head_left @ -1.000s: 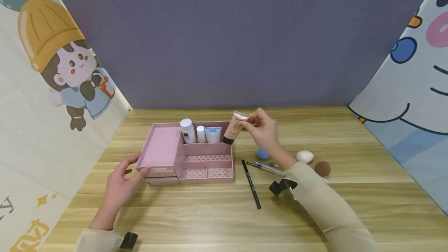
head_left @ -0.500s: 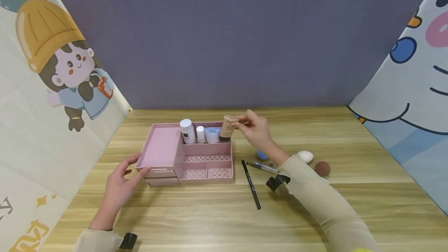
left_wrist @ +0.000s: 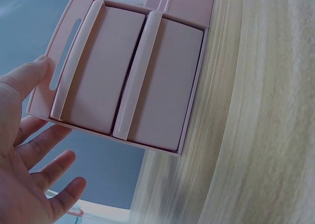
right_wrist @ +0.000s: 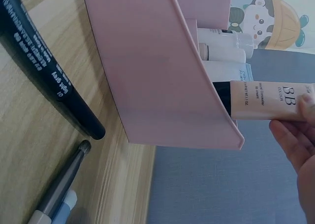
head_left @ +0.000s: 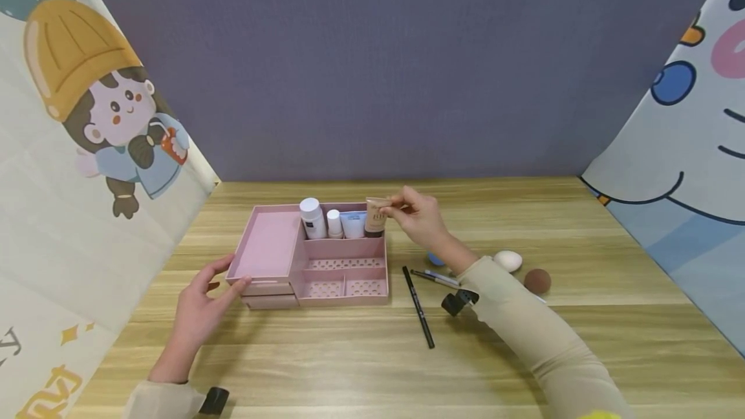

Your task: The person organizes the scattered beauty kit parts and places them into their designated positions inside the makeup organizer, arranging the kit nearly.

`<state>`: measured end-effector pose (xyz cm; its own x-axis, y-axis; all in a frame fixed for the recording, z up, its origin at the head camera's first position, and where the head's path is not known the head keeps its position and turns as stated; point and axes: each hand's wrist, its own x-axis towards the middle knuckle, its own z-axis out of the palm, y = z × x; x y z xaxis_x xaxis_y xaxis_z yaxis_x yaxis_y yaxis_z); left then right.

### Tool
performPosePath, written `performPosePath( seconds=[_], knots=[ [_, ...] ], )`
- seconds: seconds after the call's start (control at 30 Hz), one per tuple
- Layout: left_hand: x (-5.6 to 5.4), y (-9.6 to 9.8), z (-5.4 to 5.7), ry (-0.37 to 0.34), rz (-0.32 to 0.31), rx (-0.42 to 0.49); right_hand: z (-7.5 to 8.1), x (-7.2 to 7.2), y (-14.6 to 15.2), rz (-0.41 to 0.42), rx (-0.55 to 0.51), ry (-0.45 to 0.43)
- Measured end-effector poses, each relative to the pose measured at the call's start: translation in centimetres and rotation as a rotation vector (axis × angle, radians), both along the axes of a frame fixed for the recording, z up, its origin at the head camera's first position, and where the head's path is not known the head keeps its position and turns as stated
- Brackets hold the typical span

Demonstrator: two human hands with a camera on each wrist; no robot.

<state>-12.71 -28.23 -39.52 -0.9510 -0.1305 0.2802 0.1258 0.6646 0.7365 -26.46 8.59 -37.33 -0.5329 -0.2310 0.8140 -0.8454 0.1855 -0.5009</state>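
My right hand [head_left: 418, 215] pinches the top end of a beige BB cream tube [right_wrist: 266, 100]. Its black cap points down into the right end of the back compartment of a pink desktop organizer [head_left: 345, 248]. Beside it in that compartment stand a light blue tube [head_left: 353, 224], a small white-capped bottle [head_left: 334, 224] and a larger white bottle [head_left: 313, 220]. My left hand [head_left: 202, 306] holds the organizer's front left corner, thumb at the top of the front and fingers along the side. Two drawer fronts [left_wrist: 106, 69] show in the left wrist view.
Right of the organizer lie a black pen [head_left: 418, 306], makeup brushes [head_left: 438, 277], a blue sponge [head_left: 435, 259] partly behind my right arm, a white egg-shaped sponge [head_left: 508, 260] and a brown round item [head_left: 537, 281]. A grey-blue panel [head_left: 372, 70] rises behind the table.
My right hand has moved left and slightly down, bringing the BB cream tube from beside the organizer into its back compartment, now more upright. The left hand has stayed put.
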Motion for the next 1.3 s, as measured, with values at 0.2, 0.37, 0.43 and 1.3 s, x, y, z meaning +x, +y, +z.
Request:
performPosePath(
  seconds=[0.2, 0.37, 0.43, 1.3],
  knots=[
    [0.1, 0.0, 0.0, -0.006, 0.002, 0.004, -0.4, -0.1, -0.1, 0.007, 0.023, 0.004],
    [0.2, 0.0, 0.0, -0.019, 0.003, 0.005, -0.8, -0.1, -0.1, 0.013, 0.045, 0.004],
    [0.2, 0.0, 0.0, -0.017, 0.004, 0.004, -0.9, -0.2, -0.1, 0.011, 0.046, 0.002],
    [0.4, 0.2, -0.1, 0.012, 0.01, 0.01, 0.4, 2.3, -0.8, -0.038, 0.053, -0.135]
  ],
)
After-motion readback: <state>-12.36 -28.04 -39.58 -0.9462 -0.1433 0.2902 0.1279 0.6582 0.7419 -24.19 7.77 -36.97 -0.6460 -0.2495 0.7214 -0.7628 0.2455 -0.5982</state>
